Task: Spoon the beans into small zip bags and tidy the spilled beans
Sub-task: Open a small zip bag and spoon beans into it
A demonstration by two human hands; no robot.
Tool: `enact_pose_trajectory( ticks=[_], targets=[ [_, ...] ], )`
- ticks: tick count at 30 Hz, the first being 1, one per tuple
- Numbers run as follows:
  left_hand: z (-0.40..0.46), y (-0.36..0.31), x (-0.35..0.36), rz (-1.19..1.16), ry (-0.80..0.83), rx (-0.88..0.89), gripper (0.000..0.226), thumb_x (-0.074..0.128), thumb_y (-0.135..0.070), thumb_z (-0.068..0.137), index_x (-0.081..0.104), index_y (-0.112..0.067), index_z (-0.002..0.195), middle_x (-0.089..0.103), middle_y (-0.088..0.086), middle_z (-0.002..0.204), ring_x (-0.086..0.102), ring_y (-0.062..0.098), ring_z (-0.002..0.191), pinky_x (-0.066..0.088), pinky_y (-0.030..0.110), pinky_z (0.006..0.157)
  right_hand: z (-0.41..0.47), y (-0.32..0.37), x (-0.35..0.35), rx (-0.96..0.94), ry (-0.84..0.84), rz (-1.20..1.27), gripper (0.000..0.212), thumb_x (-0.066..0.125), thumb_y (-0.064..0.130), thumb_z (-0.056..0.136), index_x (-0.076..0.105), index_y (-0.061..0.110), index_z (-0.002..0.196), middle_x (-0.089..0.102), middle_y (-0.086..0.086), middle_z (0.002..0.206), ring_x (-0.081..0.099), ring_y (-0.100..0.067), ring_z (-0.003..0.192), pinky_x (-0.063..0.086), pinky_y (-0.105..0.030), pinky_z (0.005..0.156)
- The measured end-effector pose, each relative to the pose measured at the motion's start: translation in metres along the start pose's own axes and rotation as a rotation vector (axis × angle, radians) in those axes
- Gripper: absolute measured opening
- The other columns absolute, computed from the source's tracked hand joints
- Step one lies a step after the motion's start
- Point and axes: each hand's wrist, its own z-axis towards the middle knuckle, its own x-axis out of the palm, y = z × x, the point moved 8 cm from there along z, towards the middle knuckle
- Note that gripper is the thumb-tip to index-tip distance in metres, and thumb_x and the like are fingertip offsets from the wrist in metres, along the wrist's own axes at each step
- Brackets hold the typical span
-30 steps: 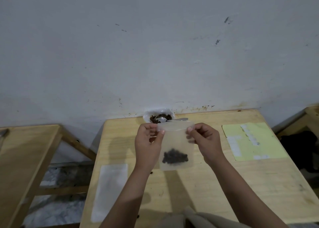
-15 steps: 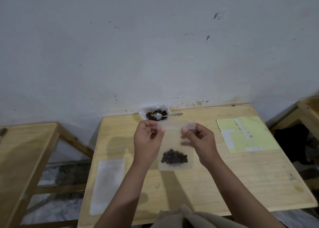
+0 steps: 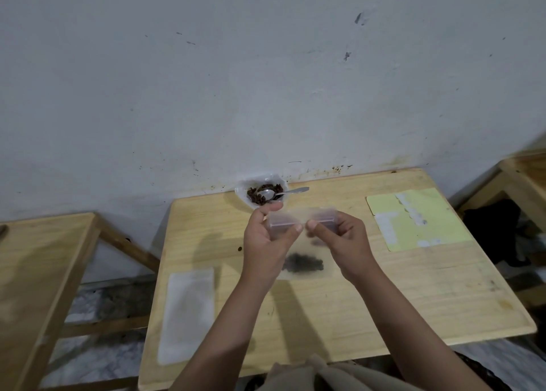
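Two bare hands meet above a pale wooden table (image 3: 384, 308), both pinching the top edge of a small, clear plastic zip bag (image 3: 304, 242). The left hand (image 3: 267, 240) and the right hand (image 3: 344, 242) each nip the bag's mouth between thumb and forefinger, their fingertips almost touching at the middle of the seal strip. The bag hangs below the hands, blurred; a dark clump of brown beans (image 3: 302, 263) sits at its bottom.

This looks like the sealing step: the bag is filled and the mouth is being pressed closed. The next move likely calls for running the pinch along the whole strip so no gap remains.

Beyond the hands, by the wall, stands a white plastic-lined bowl (image 3: 240, 194) holding more beans, with a metal spoon (image 3: 283, 192) resting in it. A flat stack of empty clear bags (image 3: 189, 313) lies to the left. A yellow-green sheet (image 3: 437, 213) lies to the right. One stray bean (image 3: 240, 248) lies on the table left of the hands, yet to be tidied. Nothing blocks the hands.
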Motion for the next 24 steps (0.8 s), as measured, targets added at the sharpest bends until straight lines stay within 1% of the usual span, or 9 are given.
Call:
enact_pose_trajectory(
  ticks=[2, 5, 7, 9, 11, 14, 18, 21, 24],
  targets=[
    [0.0, 0.001, -0.002, 0.023, -0.013, 0.005, 0.042, 0.08, -0.004, 0.071, 0.059, -0.021, 0.103, 0.063, -0.002, 0.115, 0.055, 0.018, 0.119, 0.043, 0.047, 0.104, -0.002, 0.0, 0.001, 0.001, -0.007, 0.0, 0.005, 0.068, 0.004, 0.081, 0.07, 0.008, 0.078, 0.07, -0.003, 0.068, 0.065, -0.014, 0.065, 0.054, -0.026, 0.059],
    [0.001, 0.005, -0.005, -0.002, -0.027, -0.021, 0.038, 0.076, 0.004, 0.072, 0.059, -0.017, 0.1, 0.062, 0.004, 0.112, 0.057, 0.02, 0.114, 0.049, 0.035, 0.095, -0.004, -0.002, 0.004, 0.01, -0.009, -0.007, 0.008, 0.069, 0.003, 0.081, 0.071, 0.01, 0.076, 0.07, -0.003, 0.069, 0.065, -0.016, 0.065, 0.054, -0.026, 0.059],
    [0.001, 0.009, -0.005, -0.044, -0.028, -0.055, 0.037, 0.074, 0.007, 0.073, 0.06, -0.014, 0.099, 0.064, 0.007, 0.104, 0.064, 0.018, 0.096, 0.053, 0.025, 0.079, -0.006, -0.005, 0.004, 0.02, -0.002, -0.021, 0.008, 0.068, 0.004, 0.081, 0.071, 0.01, 0.078, 0.071, -0.007, 0.073, 0.066, -0.02, 0.066, 0.055, -0.029, 0.06],
    [-0.001, 0.016, -0.004, -0.105, -0.034, -0.109, 0.034, 0.073, 0.009, 0.073, 0.06, -0.008, 0.1, 0.069, 0.005, 0.088, 0.068, 0.014, 0.08, 0.053, 0.021, 0.071, -0.009, -0.01, -0.001, 0.039, -0.01, -0.023, 0.005, 0.067, 0.004, 0.083, 0.069, 0.008, 0.08, 0.071, -0.008, 0.075, 0.067, -0.022, 0.069, 0.057, -0.031, 0.063],
    [-0.002, 0.028, -0.006, -0.149, -0.037, -0.176, 0.027, 0.072, 0.006, 0.075, 0.06, -0.004, 0.097, 0.071, 0.003, 0.08, 0.068, 0.015, 0.076, 0.055, 0.024, 0.071, -0.012, -0.016, -0.011, 0.064, -0.058, 0.007, 0.007, 0.063, 0.004, 0.086, 0.066, 0.004, 0.08, 0.07, -0.006, 0.073, 0.068, -0.021, 0.068, 0.057, -0.032, 0.063],
    [-0.001, 0.049, -0.007, -0.073, 0.032, -0.264, 0.007, 0.071, -0.005, 0.08, 0.067, -0.011, 0.08, 0.069, 0.004, 0.078, 0.062, 0.018, 0.076, 0.051, 0.028, 0.07, -0.016, -0.023, -0.029, 0.11, -0.161, 0.086, 0.009, 0.062, 0.007, 0.087, 0.064, 0.006, 0.079, 0.069, -0.001, 0.07, 0.068, -0.018, 0.067, 0.056, -0.029, 0.061],
    [-0.008, 0.074, -0.003, 0.032, 0.115, -0.336, 0.007, 0.065, -0.01, 0.087, 0.067, -0.012, 0.08, 0.072, 0.004, 0.081, 0.064, 0.013, 0.071, 0.049, 0.026, 0.064, -0.018, -0.036, -0.048, 0.166, -0.219, 0.127, 0.005, 0.063, 0.01, 0.087, 0.066, 0.009, 0.084, 0.07, -0.002, 0.075, 0.069, -0.015, 0.074, 0.057, -0.03, 0.065],
    [-0.006, 0.089, -0.002, 0.002, 0.037, -0.381, 0.005, 0.063, -0.012, 0.089, 0.066, -0.009, 0.086, 0.072, 0.0, 0.077, 0.061, 0.006, 0.063, 0.05, 0.021, 0.058, -0.02, -0.059, -0.063, 0.234, -0.199, -0.011, 0.003, 0.066, 0.01, 0.085, 0.067, 0.012, 0.085, 0.069, -0.003, 0.08, 0.067, -0.016, 0.077, 0.054, -0.026, 0.063],
    [-0.002, 0.112, -0.002, 0.078, -0.01, -0.442, 0.011, 0.065, -0.017, 0.088, 0.067, -0.007, 0.086, 0.069, -0.001, 0.073, 0.061, 0.008, 0.065, 0.052, 0.025, 0.06, -0.027, -0.087, -0.078, 0.313, -0.156, -0.161, 0.01, 0.066, 0.003, 0.084, 0.065, 0.011, 0.08, 0.06, -0.003, 0.073, 0.06, -0.018, 0.07, 0.052, -0.023, 0.055]
  ],
)
